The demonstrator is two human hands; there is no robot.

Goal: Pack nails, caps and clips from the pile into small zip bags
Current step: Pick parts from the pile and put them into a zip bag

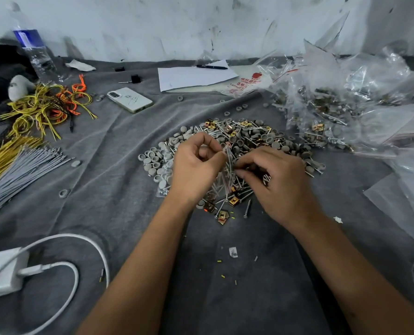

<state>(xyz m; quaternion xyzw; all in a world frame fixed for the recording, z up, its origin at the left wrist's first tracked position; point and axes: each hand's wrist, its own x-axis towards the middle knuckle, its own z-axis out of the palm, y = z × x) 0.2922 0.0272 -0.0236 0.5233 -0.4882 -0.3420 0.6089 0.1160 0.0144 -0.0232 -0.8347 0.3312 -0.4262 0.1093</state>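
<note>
Grey cloth (109, 146) covers the tabletop below a scuffed white wall, with the pile (247, 141) of nails, grey caps and brass clips at centre, partly hidden behind both hands. Left hand (196, 168), fingers curled, pinches the rim of a small clear zip bag (227, 165) standing over the pile; its contents are hard to make out. Right hand (278, 182), fingers bent, pinches nails at the bag's mouth, while filled bags (346, 105) heap at right, cut off by the frame.
</note>
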